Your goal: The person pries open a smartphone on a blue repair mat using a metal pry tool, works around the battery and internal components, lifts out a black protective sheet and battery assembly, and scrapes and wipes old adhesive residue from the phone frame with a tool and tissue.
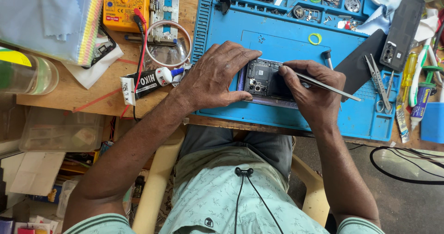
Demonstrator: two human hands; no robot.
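A: Left hand (pixel 217 74)?
B: Lying palm-down, fingers clamping the opened phone (pixel 263 81) at its left end, mid blue mat (pixel 277 35).
A: Right hand (pixel 314 90)?
B: Arching over the phone's right end, pinching tweezers (pixel 323 86).

Opened phone (pixel 264 80), back cover off, lying flat on the blue mat (pixel 286 39) near its front edge; dark circuit board and camera module exposed at its left end. Metal tweezers (pixel 326 87), slim and silver, slant across the phone's right end, tips resting on the board.
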